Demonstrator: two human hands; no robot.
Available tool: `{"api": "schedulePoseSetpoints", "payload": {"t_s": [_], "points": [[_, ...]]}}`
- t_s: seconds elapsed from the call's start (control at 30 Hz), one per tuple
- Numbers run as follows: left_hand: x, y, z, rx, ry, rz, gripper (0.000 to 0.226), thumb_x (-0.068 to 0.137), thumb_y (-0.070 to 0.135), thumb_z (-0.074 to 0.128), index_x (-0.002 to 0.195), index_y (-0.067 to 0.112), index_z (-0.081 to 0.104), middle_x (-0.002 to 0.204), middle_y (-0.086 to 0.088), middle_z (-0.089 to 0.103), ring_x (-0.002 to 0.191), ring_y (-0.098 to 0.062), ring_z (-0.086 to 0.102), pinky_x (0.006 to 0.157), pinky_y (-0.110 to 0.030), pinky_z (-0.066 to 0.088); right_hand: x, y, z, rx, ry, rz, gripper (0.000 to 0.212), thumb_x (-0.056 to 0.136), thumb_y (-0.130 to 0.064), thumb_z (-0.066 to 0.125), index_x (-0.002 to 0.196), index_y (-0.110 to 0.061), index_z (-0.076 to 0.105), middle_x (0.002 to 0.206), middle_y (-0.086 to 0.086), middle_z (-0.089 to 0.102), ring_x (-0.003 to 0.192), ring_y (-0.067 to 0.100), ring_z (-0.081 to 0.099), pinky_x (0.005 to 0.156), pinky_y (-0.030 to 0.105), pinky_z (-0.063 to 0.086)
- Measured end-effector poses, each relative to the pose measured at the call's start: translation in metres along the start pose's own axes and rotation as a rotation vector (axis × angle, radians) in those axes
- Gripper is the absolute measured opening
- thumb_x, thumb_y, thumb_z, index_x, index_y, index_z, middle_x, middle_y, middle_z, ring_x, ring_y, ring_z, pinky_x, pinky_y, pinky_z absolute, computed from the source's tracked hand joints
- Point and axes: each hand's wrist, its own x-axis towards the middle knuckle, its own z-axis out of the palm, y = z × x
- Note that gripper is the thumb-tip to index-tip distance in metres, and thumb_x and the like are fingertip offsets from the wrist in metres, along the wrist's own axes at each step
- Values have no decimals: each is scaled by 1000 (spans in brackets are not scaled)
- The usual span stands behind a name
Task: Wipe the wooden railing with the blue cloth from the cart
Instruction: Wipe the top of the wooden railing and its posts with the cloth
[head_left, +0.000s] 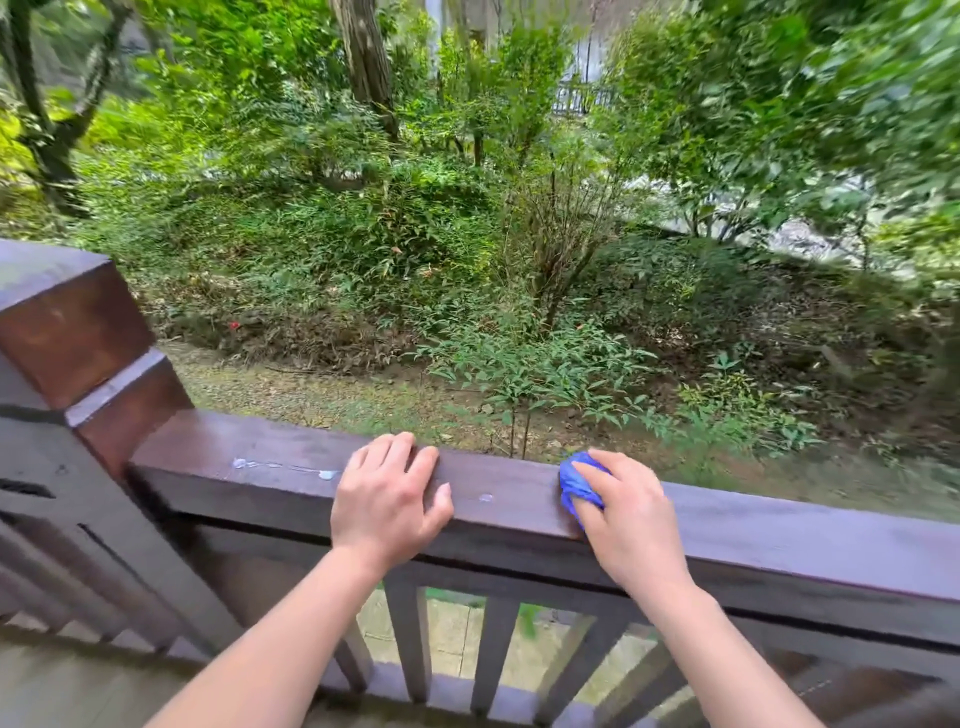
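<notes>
A dark brown wooden railing (779, 535) runs across the lower part of the view, from a post on the left to the right edge. My right hand (631, 514) presses a bunched blue cloth (576, 480) onto the top of the rail; only the cloth's left part shows past my fingers. My left hand (387, 499) rests flat on the rail to the left, fingers spread, holding nothing. Pale wet smears (283, 467) lie on the rail left of my left hand, and a small drop (485, 498) sits between my hands.
A thick square wooden post (67, 332) stands at the left end of the rail. Vertical balusters (496, 654) fill the space under it. Beyond the rail the ground drops to a garden of shrubs and trees (519, 234). The cart is not in view.
</notes>
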Motion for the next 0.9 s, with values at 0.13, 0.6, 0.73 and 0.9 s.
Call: {"api": "schedulePoseSetpoints", "payload": {"t_s": [0.13,0.6,0.73,0.9], "points": [[-1,-1,1,-11,1,2,38,83,46,52,102,17,67,106,-10,65,99,-34,60,83,-43,45,-22,-19,15,-10,-97,-232,39,75,-22,72,113,-24,66,127,-1,61,119,27,51,101,38,44],[-2,-4,4,-18,-11,3,38,81,46,52,100,17,66,106,-11,65,100,-35,60,86,-44,44,-9,-58,34,60,-100,-228,41,79,-19,64,120,-24,63,134,1,55,126,27,45,108,33,34],[-1,-4,2,-25,-39,20,38,82,43,50,103,16,65,107,-12,63,99,-35,58,87,-45,45,20,-71,36,45,-61,-53,33,83,-21,62,115,-19,66,134,5,55,123,29,45,106,32,33],[0,-2,-6,-26,-84,-3,34,85,41,47,100,16,65,103,-9,62,97,-33,57,87,-45,45,-1,-64,41,23,-153,-325,39,78,-25,63,117,-27,63,131,-3,57,120,25,50,101,33,42]]}}
